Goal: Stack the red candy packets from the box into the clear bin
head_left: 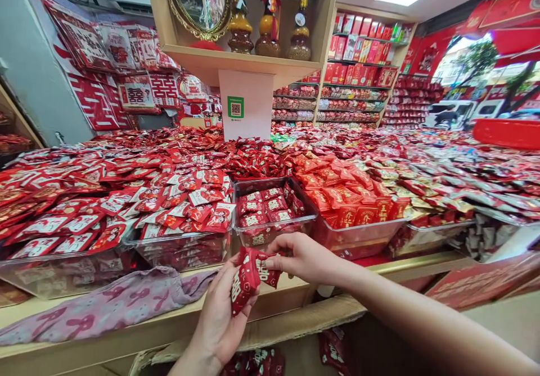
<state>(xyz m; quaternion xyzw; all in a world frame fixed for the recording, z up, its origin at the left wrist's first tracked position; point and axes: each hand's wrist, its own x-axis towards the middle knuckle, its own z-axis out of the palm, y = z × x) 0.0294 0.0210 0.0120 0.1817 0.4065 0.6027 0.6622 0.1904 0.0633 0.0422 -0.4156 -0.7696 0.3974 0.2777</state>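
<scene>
My left hand (pixel 219 320) holds a bunch of little red candy packets (pixel 247 279) tight in its fingers, just in front of the wooden counter edge (pixel 400 266). My right hand (pixel 301 258) pinches one of those packets at the top of the bunch with its fingertips. Right behind my hands sits a clear plastic bin (pixel 274 227) with more red packets in it, and a purple cloth (pixel 109 303) lies on the counter to the left

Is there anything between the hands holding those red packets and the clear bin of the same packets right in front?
Nothing visible: both hands hold the packets just before the bin, whose top is open.
</scene>
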